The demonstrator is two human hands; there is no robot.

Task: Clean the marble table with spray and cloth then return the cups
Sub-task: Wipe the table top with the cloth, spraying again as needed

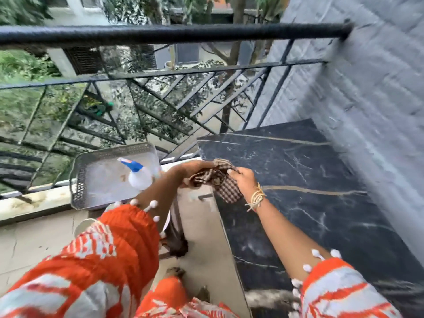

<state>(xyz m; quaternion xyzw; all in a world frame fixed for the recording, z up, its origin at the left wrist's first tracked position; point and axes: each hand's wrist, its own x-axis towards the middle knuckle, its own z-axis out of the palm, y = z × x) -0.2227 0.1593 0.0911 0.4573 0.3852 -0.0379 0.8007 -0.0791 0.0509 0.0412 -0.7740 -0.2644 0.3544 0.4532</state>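
While standing at the black marble table (309, 180) by the grey wall (367, 76) | tray (96, 177) is carrying spray bottle (137, 175) at left | left hand (195, 167) and right hand (244, 181) are both gripping checked cloth (220, 182) over table's left edge

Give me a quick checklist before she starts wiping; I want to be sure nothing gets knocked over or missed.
1. Brown checked cloth in hand: ok, left hand and right hand both grip it.
2. Black marble table free of cups: ok on the visible part; the near end is blurred.
3. Surface already sprayed: cannot tell.
4. White spray bottle with blue nozzle out of the wiping path: ok, it stands on the grey perforated tray, left of the table.
5. Cups ready to return: cannot tell, none visible.
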